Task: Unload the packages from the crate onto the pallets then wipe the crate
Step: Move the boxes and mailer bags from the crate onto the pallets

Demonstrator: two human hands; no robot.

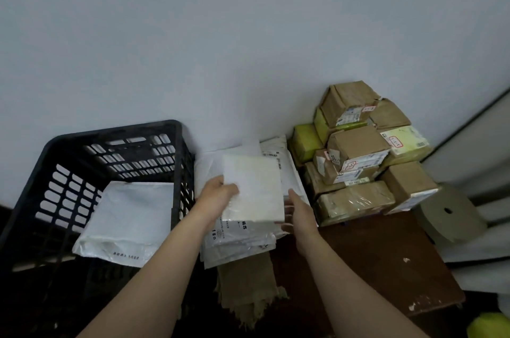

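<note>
I am holding a flat white package (254, 188) between both hands. My left hand (218, 192) is gripping its near-left edge, thumb curled over the top. My right hand (296, 209) is supporting the near-right corner, its fingers reaching fairly straight underneath. Directly beneath both hands a pile of white mailers (237, 238) is lying on brown sackcloth (248, 288). Left of my left hand the black crate (116, 133) is standing with one white mailer bag (127, 219) inside. Right of my right hand brown boxes (356, 144) are sitting stacked against the wall.
</note>
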